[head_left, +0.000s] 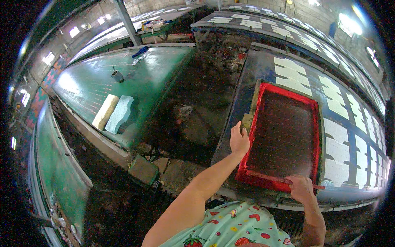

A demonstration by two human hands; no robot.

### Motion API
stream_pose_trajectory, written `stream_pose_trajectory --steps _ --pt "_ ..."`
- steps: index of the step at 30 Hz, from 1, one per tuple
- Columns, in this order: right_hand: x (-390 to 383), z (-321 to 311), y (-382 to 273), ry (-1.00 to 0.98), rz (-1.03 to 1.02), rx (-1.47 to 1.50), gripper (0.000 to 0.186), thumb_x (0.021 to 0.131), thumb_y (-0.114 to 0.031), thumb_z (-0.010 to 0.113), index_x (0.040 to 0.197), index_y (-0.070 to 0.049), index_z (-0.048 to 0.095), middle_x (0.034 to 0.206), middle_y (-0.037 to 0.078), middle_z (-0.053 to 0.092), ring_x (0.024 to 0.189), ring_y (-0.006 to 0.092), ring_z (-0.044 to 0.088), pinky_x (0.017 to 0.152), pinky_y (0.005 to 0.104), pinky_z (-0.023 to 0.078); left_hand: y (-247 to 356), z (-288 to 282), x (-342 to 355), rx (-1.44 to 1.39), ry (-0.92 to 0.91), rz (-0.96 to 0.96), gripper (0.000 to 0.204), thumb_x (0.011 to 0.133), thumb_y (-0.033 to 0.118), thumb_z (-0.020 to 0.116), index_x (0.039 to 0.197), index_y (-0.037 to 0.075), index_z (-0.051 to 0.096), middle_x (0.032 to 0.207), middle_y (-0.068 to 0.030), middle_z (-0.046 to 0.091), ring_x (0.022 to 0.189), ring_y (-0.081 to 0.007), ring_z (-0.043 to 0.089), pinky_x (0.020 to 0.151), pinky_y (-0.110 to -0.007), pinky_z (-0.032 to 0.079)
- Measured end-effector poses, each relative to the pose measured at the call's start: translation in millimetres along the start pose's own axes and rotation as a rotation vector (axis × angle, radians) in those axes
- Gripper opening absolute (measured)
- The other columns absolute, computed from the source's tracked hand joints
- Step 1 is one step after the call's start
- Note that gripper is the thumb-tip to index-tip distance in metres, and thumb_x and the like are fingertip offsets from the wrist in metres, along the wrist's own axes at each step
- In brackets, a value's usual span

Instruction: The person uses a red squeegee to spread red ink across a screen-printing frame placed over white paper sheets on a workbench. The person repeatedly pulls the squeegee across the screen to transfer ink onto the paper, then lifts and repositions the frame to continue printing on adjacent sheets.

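Note:
A rectangular screen frame point(286, 132) with red-coated inner edges and dark mesh lies on the long table at the right. My left hand point(240, 140) grips the frame's left side at a greenish-brown strip. My right hand point(301, 188) is closed on a long red squeegee point(319, 187), held across the frame's lower end. Rows of white cut pieces point(334, 94) lie on the table beside and beyond the frame.
A green table point(152, 74) at the left holds a small pot point(117, 76), yellow point(105, 112) and pale blue point(119, 113) pieces. A metal post point(127, 22) and more long tables point(205, 28) stand behind. A dark gap with debris separates the near tables.

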State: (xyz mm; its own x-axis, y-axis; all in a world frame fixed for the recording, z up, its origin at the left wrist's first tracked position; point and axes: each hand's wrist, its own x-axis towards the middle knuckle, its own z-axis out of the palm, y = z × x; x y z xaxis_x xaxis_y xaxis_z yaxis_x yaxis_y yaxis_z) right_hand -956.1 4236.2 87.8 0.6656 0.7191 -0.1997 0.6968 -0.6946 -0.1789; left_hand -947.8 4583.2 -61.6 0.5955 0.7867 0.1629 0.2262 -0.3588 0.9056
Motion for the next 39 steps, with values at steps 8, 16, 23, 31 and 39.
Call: stream_pose_trajectory --steps 8,16,23,31,39 --pt "-26 34 -24 0.209 -0.054 0.014 0.051 0.081 -0.001 0.069 0.129 -0.014 0.078 0.116 0.012 0.077 0.11 0.0392 0.073 0.096 0.0538 0.057 -7 -1 2 -0.091 -0.052 -0.02 0.048 0.114 0.019 0.054 0.159 0.002 0.053 0.159 -0.0217 0.058 0.146 -0.0394 0.056 0.124 -0.047 0.044" --pt "13 54 8 0.383 -0.074 -0.08 0.049 0.082 -0.002 0.067 0.127 -0.016 0.079 0.122 0.009 0.075 0.11 0.0334 0.073 0.096 0.0511 0.057 5 -6 2 -0.232 -0.044 -0.031 0.043 0.114 0.016 0.052 0.152 -0.003 0.061 0.155 -0.0178 0.065 0.142 -0.0301 0.06 0.123 -0.039 0.043" --pt "130 41 89 0.435 -0.117 -0.118 0.045 0.086 -0.005 0.067 0.128 -0.019 0.078 0.121 0.009 0.074 0.112 0.0328 0.073 0.096 0.0494 0.057 11 -6 2 -0.155 -0.066 -0.115 0.042 0.118 0.016 0.047 0.154 -0.003 0.059 0.154 -0.0196 0.064 0.139 -0.0313 0.062 0.122 -0.04 0.043" --pt "307 9 187 0.487 -0.128 -0.203 0.034 0.096 -0.015 0.064 0.126 -0.021 0.078 0.113 0.01 0.075 0.107 0.0337 0.075 0.094 0.0485 0.06 12 -2 -3 -0.104 0.016 -0.15 0.042 0.12 0.021 0.047 0.147 -0.006 0.064 0.142 -0.0179 0.071 0.129 -0.0267 0.066 0.114 -0.039 0.048" --pt "419 -37 231 0.439 -0.103 -0.176 0.034 0.095 -0.011 0.064 0.124 -0.018 0.079 0.117 0.012 0.078 0.111 0.0351 0.077 0.096 0.0497 0.063 16 -1 -3 0.02 0.051 -0.229 0.034 0.12 0.023 0.05 0.127 -0.004 0.069 0.105 -0.0065 0.067 0.095 -0.0175 0.058 0.086 -0.036 0.048"
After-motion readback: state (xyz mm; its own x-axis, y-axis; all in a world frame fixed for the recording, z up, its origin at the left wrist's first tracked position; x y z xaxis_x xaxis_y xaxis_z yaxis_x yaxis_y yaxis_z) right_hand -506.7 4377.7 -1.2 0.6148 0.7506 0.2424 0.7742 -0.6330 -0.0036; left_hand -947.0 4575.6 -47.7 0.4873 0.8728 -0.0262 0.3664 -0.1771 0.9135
